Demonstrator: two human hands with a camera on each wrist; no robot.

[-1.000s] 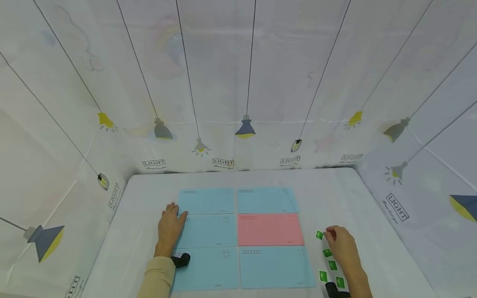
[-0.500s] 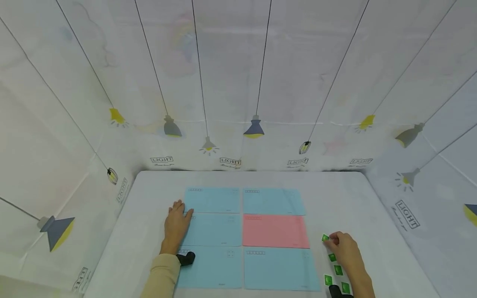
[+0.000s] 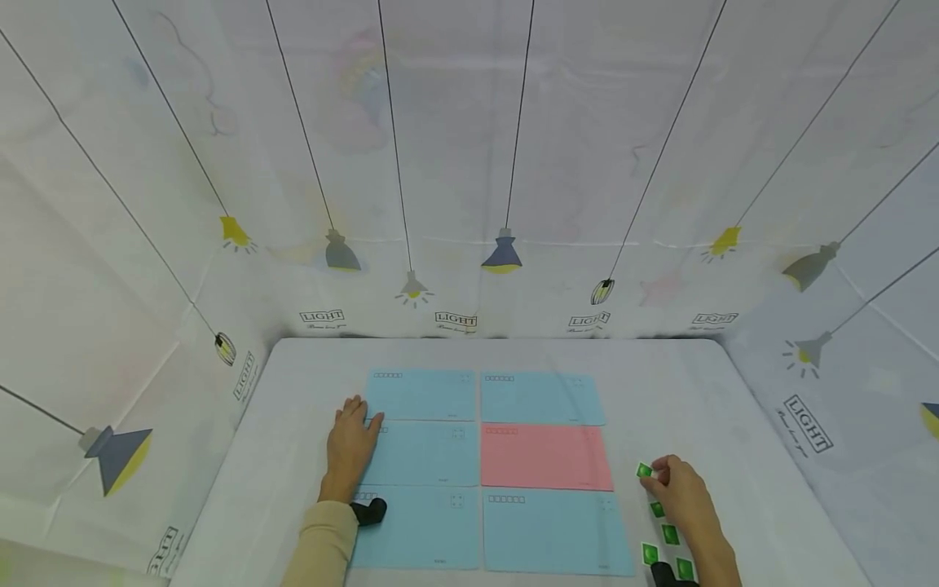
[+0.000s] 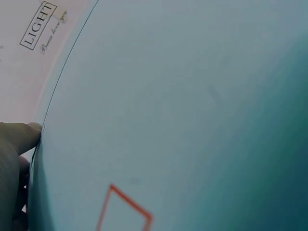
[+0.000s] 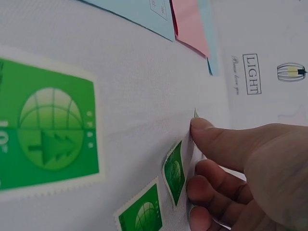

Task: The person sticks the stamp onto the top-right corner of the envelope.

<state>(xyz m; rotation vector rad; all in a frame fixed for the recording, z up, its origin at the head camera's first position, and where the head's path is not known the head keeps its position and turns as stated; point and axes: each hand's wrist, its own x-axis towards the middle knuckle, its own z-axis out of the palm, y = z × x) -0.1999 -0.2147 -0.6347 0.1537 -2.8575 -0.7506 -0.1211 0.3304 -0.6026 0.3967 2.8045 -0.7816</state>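
My left hand (image 3: 350, 448) lies flat with fingers extended on the left edge of the middle-left blue envelope (image 3: 421, 456). In the left wrist view its thumb (image 4: 26, 137) touches the envelope's edge. My right hand (image 3: 682, 493) pinches the farthest green postage stamp (image 3: 643, 470) at the table's right side. Seen from the right wrist, only a thin edge of that stamp shows past the thumb (image 5: 204, 132), while the other fingers are curled beneath. Nearer me lie several more green stamps (image 3: 671, 535), one of them curled up at its sides (image 5: 174, 173).
Blue envelopes and one pink envelope (image 3: 546, 457) form two columns on the white table (image 3: 689, 383). Black wrist mounts (image 3: 370, 512) sit at both wrists, the right one over the nearest stamps. A lamp-patterned cloth (image 3: 440, 163) encloses the back and sides.
The head view has shifted, so the table appears farther right. My right thumb and fingers have come down onto the farthest stamp. My left hand stays on the envelopes.
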